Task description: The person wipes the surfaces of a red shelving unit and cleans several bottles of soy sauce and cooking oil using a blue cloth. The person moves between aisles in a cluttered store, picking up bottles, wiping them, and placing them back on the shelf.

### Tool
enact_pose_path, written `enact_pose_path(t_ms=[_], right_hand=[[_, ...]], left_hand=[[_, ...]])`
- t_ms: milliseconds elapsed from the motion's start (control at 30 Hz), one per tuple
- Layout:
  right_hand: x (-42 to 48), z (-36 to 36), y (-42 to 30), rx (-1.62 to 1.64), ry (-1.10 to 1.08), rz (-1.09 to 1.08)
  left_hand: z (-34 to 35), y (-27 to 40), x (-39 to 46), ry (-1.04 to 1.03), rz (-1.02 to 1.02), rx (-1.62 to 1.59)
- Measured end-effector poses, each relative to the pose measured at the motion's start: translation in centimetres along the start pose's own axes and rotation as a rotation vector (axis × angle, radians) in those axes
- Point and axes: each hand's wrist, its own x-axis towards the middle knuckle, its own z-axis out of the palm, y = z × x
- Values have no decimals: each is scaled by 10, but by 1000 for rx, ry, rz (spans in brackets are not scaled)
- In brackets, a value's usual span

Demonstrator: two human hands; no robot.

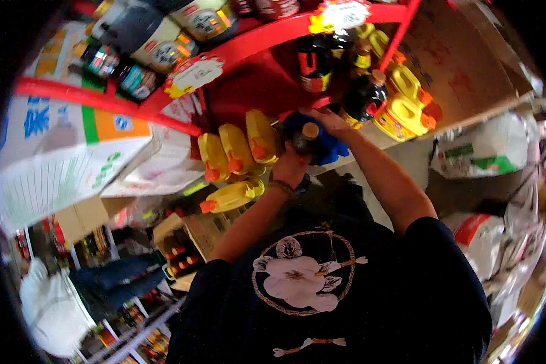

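Observation:
My left hand (292, 169) is closed around a dark bottle (305, 142) with a tan cap, held in front of the red shelf. My right hand (331, 121) grips a bunched blue cloth (334, 152), which lies behind and beside the bottle; its fingers are partly hidden. Just left of the bottle, several yellow jugs (235, 148) with orange caps stand in a row on the lower shelf. Another yellow jug (234, 195) is closer to me, apart from that row. To the right of my hands is a dark bottle with a brown cap (367, 95).
A red shelf rail (264, 37) with price tags crosses above my hands, with large dark jugs (164, 45) over it. Yellow bottles (402, 116) stand at the right shelf end. White cartons (73, 150) are stacked at left. A person in a white top (54, 309) is behind at lower left.

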Motion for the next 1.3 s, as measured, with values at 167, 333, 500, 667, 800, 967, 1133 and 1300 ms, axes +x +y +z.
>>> enact_pose_path(t_ms=[167,333,500,667,800,967,1133,1300], right_hand=[[-18,37,3,640,418,91],[-30,76,-4,604,794,148],[-51,110,-27,473,1061,91],[-57,145,-41,279,1175,80],[-63,171,-45,232,1167,129],[-62,177,-37,165,1187,132],[-56,120,-19,321,1064,-65],[-43,78,-25,751,659,37]], left_hand=[[-2,-1,6,-26,12,26],[8,-40,15,78,287,130],[-6,-38,10,-151,292,86],[5,-67,33,-173,429,328],[2,-56,27,-105,496,294],[5,-64,32,-124,606,258],[-8,-53,32,-187,568,273],[2,-69,48,-129,513,308]])
